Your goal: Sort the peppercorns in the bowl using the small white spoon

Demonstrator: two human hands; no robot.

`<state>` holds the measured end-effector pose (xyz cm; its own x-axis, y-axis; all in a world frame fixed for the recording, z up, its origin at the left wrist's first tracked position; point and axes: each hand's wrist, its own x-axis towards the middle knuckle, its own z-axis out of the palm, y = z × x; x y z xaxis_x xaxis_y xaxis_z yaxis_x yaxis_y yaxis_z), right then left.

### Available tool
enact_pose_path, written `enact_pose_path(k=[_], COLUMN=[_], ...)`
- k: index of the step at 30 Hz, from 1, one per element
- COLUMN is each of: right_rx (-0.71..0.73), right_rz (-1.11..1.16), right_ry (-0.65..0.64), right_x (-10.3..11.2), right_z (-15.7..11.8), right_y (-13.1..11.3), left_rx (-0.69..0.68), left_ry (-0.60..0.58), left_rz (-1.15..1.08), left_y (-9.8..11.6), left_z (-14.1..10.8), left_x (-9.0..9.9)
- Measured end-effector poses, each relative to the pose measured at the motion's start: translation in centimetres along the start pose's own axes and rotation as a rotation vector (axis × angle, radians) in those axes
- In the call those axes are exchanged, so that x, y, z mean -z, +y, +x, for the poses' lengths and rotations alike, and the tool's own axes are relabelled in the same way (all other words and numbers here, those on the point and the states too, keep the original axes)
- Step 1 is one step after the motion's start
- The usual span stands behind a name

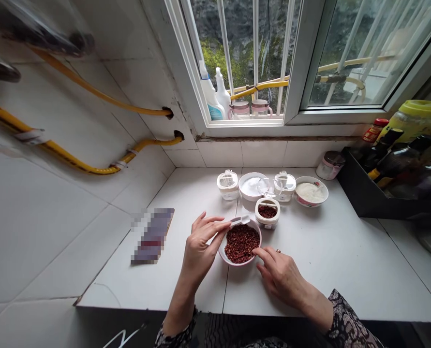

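Observation:
Reddish-brown peppercorn-like grains [241, 245] fill much of a pale bowl [221, 252] on the white counter. My left hand [204, 241] pinches the handle of a small white spoon [241, 220] over the bowl's upper edge. At the bowl's right rim is my right hand [281, 271], its index finger by the grains and the other fingers curled. Just behind the bowl stands a small clear jar [268, 220] with similar grains inside. Farther back are a bowl of white granules [252, 185], two lidded jars [228, 184] [285, 185] and a bowl of off-white powder [311, 193].
A black box [367, 193] holding bottles stands at the right, with a dark-lidded jar [330, 165] beside it. A pixelated flat item [153, 236] lies at the left. Yellow pipes [73, 159] run along the left wall. Behind the counter is a barred window.

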<state>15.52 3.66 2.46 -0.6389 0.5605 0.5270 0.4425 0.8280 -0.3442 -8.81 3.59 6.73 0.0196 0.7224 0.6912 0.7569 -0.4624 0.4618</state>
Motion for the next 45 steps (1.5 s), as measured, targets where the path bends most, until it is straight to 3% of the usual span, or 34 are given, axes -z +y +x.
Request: enact_pose_path(k=[3,6,12,25,34,39,45], right_rx=[-0.005,-0.004,-0.004,-0.009,-0.015,-0.014,-0.013], right_rz=[-0.004,-0.012,-0.013,-0.005,0.012,-0.006,-0.008], right_ry=[-0.003,0.001,0.0,-0.008,-0.011,-0.007,-0.014], right_x=[0.0,-0.1,-0.1,0.1,0.0,-0.1,0.1], right_z=[0.0,0.0,0.0,0.0,-0.1,-0.1,0.0], right_y=[0.0,0.1,0.2,0.1,0.1,0.1,0.0], left_rx=[0.081,0.128,0.169,0.225,0.182,0.223,0.261], left_ry=[-0.139,-0.201,-0.187,-0.16,-0.234,-0.189,-0.149], left_rz=[-0.008,-0.019,-0.053,-0.103,-0.078,-0.118,-0.135], left_y=[-1.0,-1.0,-0.6,-1.3,-0.6,-0.7,-1.2], left_z=[-1.5,-2.4,-2.8,-3.0,-2.6,-2.9,-3.2], left_x=[0.1,-0.9,-2.5,-1.1,-2.0,-2.4,-1.4])
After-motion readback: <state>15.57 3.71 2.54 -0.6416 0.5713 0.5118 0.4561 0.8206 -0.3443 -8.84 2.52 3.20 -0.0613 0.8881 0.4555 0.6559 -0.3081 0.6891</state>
